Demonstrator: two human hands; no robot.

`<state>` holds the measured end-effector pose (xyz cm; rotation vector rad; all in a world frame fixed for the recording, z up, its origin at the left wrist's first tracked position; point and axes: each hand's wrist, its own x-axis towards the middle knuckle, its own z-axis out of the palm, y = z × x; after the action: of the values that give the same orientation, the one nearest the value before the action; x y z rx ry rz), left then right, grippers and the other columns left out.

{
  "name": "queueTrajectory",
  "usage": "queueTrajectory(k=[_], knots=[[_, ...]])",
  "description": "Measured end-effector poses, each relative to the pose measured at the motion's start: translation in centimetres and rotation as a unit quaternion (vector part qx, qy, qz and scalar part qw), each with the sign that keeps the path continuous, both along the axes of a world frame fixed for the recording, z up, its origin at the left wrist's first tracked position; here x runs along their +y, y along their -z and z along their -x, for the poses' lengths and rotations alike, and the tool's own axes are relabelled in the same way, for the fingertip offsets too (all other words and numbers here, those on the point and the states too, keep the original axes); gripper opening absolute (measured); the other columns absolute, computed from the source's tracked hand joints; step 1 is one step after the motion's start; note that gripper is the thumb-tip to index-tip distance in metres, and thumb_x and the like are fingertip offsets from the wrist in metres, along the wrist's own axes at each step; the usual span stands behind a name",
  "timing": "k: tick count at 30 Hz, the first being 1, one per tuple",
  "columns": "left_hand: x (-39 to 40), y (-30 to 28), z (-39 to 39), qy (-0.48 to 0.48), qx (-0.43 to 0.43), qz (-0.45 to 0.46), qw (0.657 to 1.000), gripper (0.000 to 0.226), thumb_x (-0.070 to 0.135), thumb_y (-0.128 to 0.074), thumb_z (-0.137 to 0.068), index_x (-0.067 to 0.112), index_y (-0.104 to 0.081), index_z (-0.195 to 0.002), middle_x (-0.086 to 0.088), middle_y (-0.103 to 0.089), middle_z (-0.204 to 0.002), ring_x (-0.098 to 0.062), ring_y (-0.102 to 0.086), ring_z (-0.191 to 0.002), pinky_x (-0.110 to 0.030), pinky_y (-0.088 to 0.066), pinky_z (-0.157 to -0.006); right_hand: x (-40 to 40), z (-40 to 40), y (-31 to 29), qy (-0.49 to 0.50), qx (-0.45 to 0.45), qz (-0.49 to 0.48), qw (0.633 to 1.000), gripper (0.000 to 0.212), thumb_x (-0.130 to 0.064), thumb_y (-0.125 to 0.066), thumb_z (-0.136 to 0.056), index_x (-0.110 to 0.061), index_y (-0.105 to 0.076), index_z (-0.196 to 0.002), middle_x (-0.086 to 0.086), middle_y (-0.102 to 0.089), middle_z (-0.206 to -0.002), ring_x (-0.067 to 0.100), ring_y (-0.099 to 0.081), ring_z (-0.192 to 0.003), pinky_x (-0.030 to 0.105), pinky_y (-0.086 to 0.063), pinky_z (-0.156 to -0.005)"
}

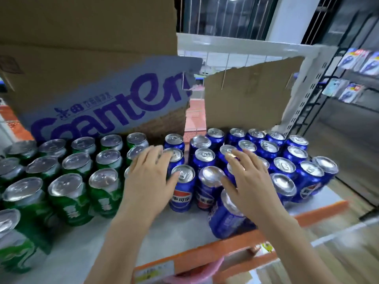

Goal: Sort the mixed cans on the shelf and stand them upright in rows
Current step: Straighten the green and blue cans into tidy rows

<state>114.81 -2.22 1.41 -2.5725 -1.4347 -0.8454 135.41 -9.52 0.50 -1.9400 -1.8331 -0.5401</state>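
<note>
Several green cans (pixel 67 193) stand upright in rows on the left of the white shelf (pixel 123 232). Several blue cans (pixel 285 167) stand upright on the right. My left hand (pixel 149 173) lies flat with straight fingers over the cans where green meets blue, its fingertips touching the tops of blue cans (pixel 182 187). My right hand (pixel 248 181) hovers with spread straight fingers over the middle blue cans, its thumb by a blue can's top (pixel 209 177). One blue can (pixel 225 218) near the front edge is partly hidden under my right wrist.
A large cardboard box (pixel 86 78) with purple lettering stands behind the green cans. A torn cardboard sheet (pixel 246 95) stands behind the blue ones. The shelf's orange front rail (pixel 225 253) runs below. A white upright post (pixel 303 89) bounds the right side.
</note>
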Motion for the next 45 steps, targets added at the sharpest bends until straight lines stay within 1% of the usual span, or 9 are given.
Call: queueTrajectory(k=[5,8,11,14,18,27,32,37,45], knots=[[2.6,-1.0,-7.1,-0.027,0.005,0.008,1.0,0.04,0.031,-0.074,-0.072,0.009,-0.067,-0.104,-0.01,-0.065,-0.107,-0.033,-0.063,-0.099,-0.046,-0.051,-0.081,3.9,-7.6,-1.2,-0.034,-0.057,0.012,0.998,0.049,-0.043,-0.044,-0.084,-0.007,-0.066,-0.109,0.012,-0.065,-0.113,0.034,-0.058,-0.112,0.046,-0.048,-0.089],[3.8,-1.9,-8.8,-0.061,0.033,0.015,0.997,0.036,0.041,-0.057,-0.074,0.014,-0.069,-0.094,-0.003,-0.067,-0.097,-0.026,-0.065,-0.088,-0.039,-0.054,-0.071,7.3,-10.6,-1.3,-0.077,-0.074,0.021,0.994,0.04,-0.034,-0.073,-0.073,-0.006,-0.068,-0.101,0.012,-0.066,-0.105,0.033,-0.061,-0.104,0.043,-0.051,-0.085],[4.7,-2.0,-8.0,-0.104,0.066,0.04,0.992,0.035,0.033,-0.079,-0.067,0.013,-0.069,-0.094,-0.003,-0.067,-0.091,-0.027,-0.066,-0.08,-0.037,-0.054,-0.065,11.2,-11.4,-1.3,-0.124,-0.075,0.049,0.988,0.04,-0.033,-0.074,-0.066,-0.007,-0.069,-0.097,0.011,-0.067,-0.1,0.034,-0.063,-0.099,0.042,-0.053,-0.079],[5.0,-2.5,-6.1,-0.161,0.088,0.076,0.98,0.032,0.034,-0.069,-0.078,0.016,-0.067,-0.103,-0.002,-0.064,-0.103,-0.026,-0.062,-0.093,-0.037,-0.05,-0.073,14.8,-10.4,-1.6,-0.211,-0.051,0.103,0.971,0.041,-0.026,-0.068,-0.071,-0.005,-0.064,-0.105,0.014,-0.064,-0.106,0.037,-0.061,-0.1,0.043,-0.051,-0.084],[5.4,-3.2,-4.2,-0.19,0.117,0.115,0.968,0.046,0.047,-0.042,-0.094,0.028,-0.04,-0.136,0.008,-0.041,-0.136,-0.015,-0.04,-0.124,-0.029,-0.036,-0.097,18.2,-8.2,-2.7,-0.299,-0.063,0.254,0.918,0.066,-0.014,-0.055,-0.081,-0.02,-0.033,-0.143,0.002,-0.034,-0.146,0.024,-0.034,-0.133,0.038,-0.036,-0.106],[8.4,-3.5,-5.7,-0.152,0.133,0.077,0.976,0.045,0.045,-0.04,-0.095,0.024,-0.037,-0.135,0.007,-0.039,-0.136,-0.015,-0.037,-0.127,-0.028,-0.028,-0.104,20.5,-6.9,-3.5,-0.289,-0.094,0.449,0.84,0.097,-0.008,-0.057,-0.072,-0.045,-0.006,-0.144,-0.007,-0.035,-0.14,0.021,-0.044,-0.122,0.035,-0.046,-0.091],[10.9,-3.2,-8.6,-0.115,0.174,0.069,0.976,0.046,0.039,-0.043,-0.096,0.02,-0.035,-0.137,-0.001,-0.038,-0.139,-0.021,-0.036,-0.129,-0.034,-0.028,-0.105,20.5,-6.5,-2.9,-0.293,-0.144,0.356,0.875,0.082,-0.011,-0.057,-0.075,-0.034,-0.022,-0.145,-0.004,-0.041,-0.135,0.022,-0.047,-0.119,0.039,-0.049,-0.088],[12.4,-2.5,-10.2,-0.11,0.216,0.12,0.963,0.046,0.028,-0.053,-0.091,0.015,-0.04,-0.133,-0.005,-0.04,-0.135,-0.025,-0.039,-0.124,-0.036,-0.033,-0.101,18.8,-7.6,-5.9,-0.283,-0.011,0.254,0.925,0.076,-0.021,-0.069,-0.073,-0.026,-0.031,-0.138,-0.005,-0.041,-0.129,0.018,-0.048,-0.112,0.031,-0.044,-0.091],[13.6,-1.7,-11.1,-0.136,0.225,0.296,0.918,0.069,0.05,-0.066,-0.078,0.018,-0.039,-0.132,-0.009,-0.047,-0.127,-0.029,-0.049,-0.113,-0.037,-0.048,-0.088,11.2,-11.3,-6.9,-0.159,0.175,-0.003,0.972,0.071,-0.022,-0.086,-0.051,-0.019,-0.045,-0.108,-0.008,-0.036,-0.105,0.01,-0.048,-0.079,0.019,-0.039,-0.063]])
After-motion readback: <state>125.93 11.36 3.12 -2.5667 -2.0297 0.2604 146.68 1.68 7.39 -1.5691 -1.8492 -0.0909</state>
